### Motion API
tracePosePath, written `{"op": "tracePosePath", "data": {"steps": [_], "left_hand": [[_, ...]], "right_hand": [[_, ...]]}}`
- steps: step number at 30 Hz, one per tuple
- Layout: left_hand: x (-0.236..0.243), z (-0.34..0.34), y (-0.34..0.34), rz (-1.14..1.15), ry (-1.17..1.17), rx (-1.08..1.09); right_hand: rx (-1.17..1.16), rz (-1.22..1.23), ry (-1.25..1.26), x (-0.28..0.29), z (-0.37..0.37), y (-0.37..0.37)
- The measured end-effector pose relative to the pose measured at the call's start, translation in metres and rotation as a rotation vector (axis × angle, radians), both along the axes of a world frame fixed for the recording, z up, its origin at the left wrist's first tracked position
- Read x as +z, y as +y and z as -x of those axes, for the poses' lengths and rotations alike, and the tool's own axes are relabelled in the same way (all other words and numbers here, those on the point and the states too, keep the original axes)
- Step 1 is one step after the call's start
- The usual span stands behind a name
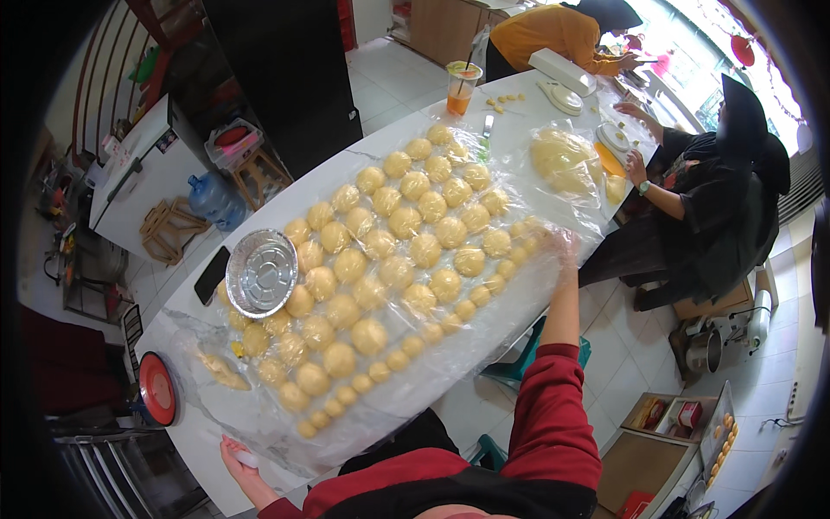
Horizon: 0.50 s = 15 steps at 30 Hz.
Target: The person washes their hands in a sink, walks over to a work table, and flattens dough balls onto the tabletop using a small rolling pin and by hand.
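Note:
Rows of round yellow dough balls (404,223) lie on the white table under a clear plastic sheet (484,346). Smaller dough balls (398,360) line the side nearest me. My right hand (560,246) reaches to the sheet's right end, its fingers closed on the plastic and partly blurred by it. At the table's near left edge is my left hand (235,458), its fingers curled around a small white object (247,459) whose kind I cannot make out. A round foil pan (261,273) rests over the left part of the rows.
A large dough mass (562,160) under plastic lies at the far right. Near it, a co-worker in black (692,182) handles things by a white scale (614,136). An orange drink cup (462,88), a phone (212,275) and a red round lid (157,389) edge the table.

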<state>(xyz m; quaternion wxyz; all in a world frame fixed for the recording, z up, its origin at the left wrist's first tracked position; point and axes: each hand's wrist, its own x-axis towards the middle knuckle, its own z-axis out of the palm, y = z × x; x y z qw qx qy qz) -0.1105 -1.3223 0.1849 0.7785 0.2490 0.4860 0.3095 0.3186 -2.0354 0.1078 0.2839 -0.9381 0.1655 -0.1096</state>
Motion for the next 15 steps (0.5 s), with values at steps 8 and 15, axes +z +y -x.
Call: {"op": "tracePosePath", "data": {"steps": [8,15], "left_hand": [[-0.007,0.024,0.029,0.011,-0.055,0.012],[0.024,0.058,0.05,0.215,-0.45,0.151]], "right_hand": [[-0.305,-1.705,-0.974,0.006,0.118,-0.042],[0.779,-2.54,-0.65,0.071,0.216,0.133]]}}
